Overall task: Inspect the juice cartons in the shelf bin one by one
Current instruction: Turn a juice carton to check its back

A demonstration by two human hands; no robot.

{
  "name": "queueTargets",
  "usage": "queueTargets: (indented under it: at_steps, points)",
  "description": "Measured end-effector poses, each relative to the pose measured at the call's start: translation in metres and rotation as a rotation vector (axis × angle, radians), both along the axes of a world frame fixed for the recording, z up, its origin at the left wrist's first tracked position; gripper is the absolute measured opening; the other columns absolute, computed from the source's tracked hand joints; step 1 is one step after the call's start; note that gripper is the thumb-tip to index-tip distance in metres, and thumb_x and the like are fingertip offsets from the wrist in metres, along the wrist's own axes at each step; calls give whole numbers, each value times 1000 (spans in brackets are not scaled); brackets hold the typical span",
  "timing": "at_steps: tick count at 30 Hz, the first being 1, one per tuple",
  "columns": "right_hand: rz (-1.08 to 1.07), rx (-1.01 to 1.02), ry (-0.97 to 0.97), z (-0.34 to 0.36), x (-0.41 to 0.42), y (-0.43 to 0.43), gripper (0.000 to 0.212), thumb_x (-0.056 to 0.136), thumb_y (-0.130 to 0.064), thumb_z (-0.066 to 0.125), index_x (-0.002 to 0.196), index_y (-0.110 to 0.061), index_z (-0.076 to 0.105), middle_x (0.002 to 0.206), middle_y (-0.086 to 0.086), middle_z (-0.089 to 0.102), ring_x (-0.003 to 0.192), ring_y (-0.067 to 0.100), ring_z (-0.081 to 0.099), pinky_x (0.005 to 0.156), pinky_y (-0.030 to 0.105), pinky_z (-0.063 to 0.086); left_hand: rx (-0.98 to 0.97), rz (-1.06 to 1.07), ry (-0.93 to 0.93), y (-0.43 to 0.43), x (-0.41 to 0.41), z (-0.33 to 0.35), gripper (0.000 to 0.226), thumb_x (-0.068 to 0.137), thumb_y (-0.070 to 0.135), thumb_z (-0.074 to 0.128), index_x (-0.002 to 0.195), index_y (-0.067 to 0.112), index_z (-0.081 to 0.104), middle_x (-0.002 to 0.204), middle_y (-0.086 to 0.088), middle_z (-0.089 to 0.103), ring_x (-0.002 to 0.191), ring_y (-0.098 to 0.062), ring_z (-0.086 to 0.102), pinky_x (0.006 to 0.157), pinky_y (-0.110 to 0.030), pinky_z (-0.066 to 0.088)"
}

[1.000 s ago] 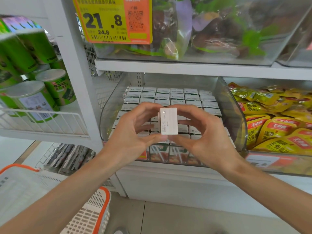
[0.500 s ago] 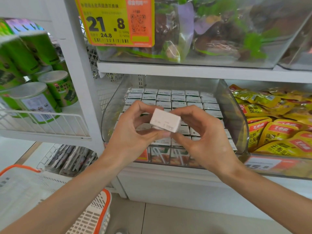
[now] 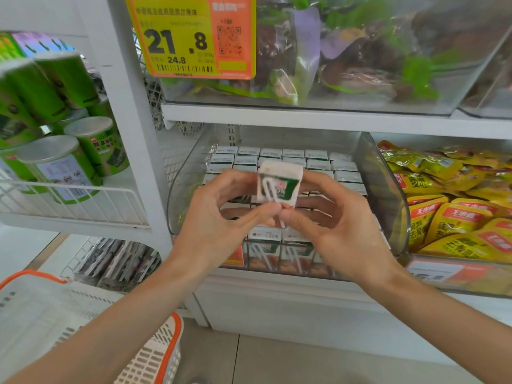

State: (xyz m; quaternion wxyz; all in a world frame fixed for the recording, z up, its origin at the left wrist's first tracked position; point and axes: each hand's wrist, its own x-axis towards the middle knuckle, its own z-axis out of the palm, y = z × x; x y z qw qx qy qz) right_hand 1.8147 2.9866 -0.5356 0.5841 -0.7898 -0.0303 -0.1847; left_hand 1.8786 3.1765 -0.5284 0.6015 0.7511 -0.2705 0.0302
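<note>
- Several shelves surround my hands in the head view: a clear upper bin (image 3: 360,106) of bagged goods overhead, with a yellow and orange price tag (image 3: 191,37) on its front reading 21.8.
- To my left, past a white upright post (image 3: 133,134), green canisters (image 3: 55,162) lie stacked behind a white wire rail (image 3: 69,200).
- To my right, yellow pouches (image 3: 457,217) fill the neighbouring clear bin, which stands just beside the shelf bin.
- Low on the left is a white basket (image 3: 166,342) with an orange rim, and behind it dark packets (image 3: 119,261) stand in a wire rack.
- The shelf bin (image 3: 188,173) is clear-walled and packed with rows of juice cartons (image 3: 293,159), white tops up; my hands and the carton I hold hide the middle rows.
- I hold one juice carton (image 3: 278,184) up in front of the bin, above the front rows and apart from the packed ones. It is blurred, with its green and red printed face and a white straw (image 3: 267,187) turned toward me and its white top edge uppermost.
- My left hand (image 3: 221,217) comes in from the lower left, thumb at the carton's lower edge and fingers curled round behind its left side.
- My right hand (image 3: 340,225) comes in from the lower right, thumb beside the left thumb under the carton and fingers behind its right side.
- Both hands pinch the carton between them.
</note>
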Motion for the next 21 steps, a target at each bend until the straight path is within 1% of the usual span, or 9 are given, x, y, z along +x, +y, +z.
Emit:
queueTargets:
  at_steps: [2,4,5,7,10,12,15,18,21]
  points:
    - [-12,158,95,6,2,0,65,91,-22,82,148,-36,55,119,-7,76,99,12,79,83,21,62,2,-42,26,-2,-2,0,36,90,37,70,126,30,71,118,22,76,114,2,69,100,-20,54]
    - [-32,307,194,11,5,-1,63,93,-27,80,147,-44,52,119,-2,77,100,17,79,87,29,64,17,-71,72,-3,-3,-1,39,100,33,57,138,29,65,123,23,74,114,2,69,94,-15,55]
    - [-31,375,244,12,7,-2,57,95,-28,79,144,-43,54,119,0,78,102,19,79,92,33,63,33,-79,95,-4,-4,-2,40,103,32,53,142,30,62,125,23,73,114,2,69,92,-15,55]
    - [22,544,343,16,11,-5,43,98,-25,74,138,-30,60,115,6,80,105,23,78,92,35,63,56,-96,127,-4,-3,-3,41,107,28,49,147,31,58,126,21,73,115,1,68,94,-23,59]
    - [79,795,481,22,14,-6,23,101,-19,68,121,-9,73,108,18,80,95,26,80,70,26,64,61,-115,139,-6,-3,-3,43,105,31,48,146,33,57,126,19,73,111,3,69,95,-33,60]
    - [64,807,543,24,14,-5,21,104,-20,63,112,-7,77,99,20,80,78,24,80,58,22,61,72,-128,116,-7,-3,-3,47,101,37,49,147,33,56,129,17,72,110,1,70,93,-32,61]
    - [20,725,560,23,17,-4,29,108,-33,55,104,-12,76,86,18,80,56,19,74,49,21,58,68,-136,93,-7,-3,-5,49,99,42,50,147,37,55,130,18,71,109,-4,70,87,-28,62]
    - [37,661,583,23,19,-4,40,110,-44,49,110,-12,73,84,16,79,51,16,69,48,20,57,49,-133,93,-7,-1,-6,45,98,43,51,143,44,53,117,24,72,104,-4,71,86,-26,61]
    - [50,642,598,20,21,-5,42,110,-45,49,114,-11,73,82,15,78,50,15,66,47,20,56,52,-135,97,-8,-1,-6,46,97,44,51,143,46,52,112,25,72,102,-3,71,86,-28,61]
